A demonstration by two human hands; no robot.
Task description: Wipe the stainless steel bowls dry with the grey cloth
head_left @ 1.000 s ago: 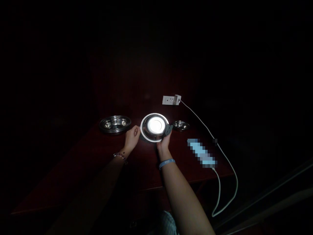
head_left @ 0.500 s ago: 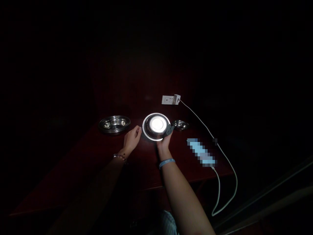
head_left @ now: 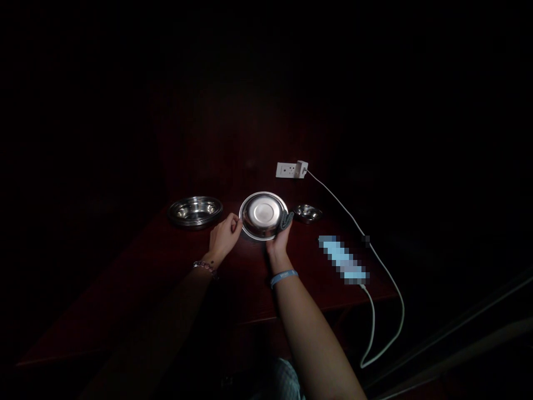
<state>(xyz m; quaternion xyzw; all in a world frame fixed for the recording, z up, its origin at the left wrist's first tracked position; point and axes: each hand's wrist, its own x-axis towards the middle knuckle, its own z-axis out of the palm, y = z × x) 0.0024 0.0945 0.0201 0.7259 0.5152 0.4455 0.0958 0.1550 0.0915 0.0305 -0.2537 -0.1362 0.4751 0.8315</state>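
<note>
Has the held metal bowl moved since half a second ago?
Yes, slightly: the metal bowl has shifted left in view, judged against the wall outlet.

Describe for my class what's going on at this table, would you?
A person is handling a shiny metal dish. The right hand holds it with a dark cloth at its edge, while the left hand is curled close by the opposite rim. On the table, a stack of similar dishes sits to the left, and a smaller metal bowl to the right.

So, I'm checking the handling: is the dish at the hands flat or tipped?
Tipped: the metal dish shows a rounder outline than the stacked dishes, with right hand and cloth at its right edge.
</note>
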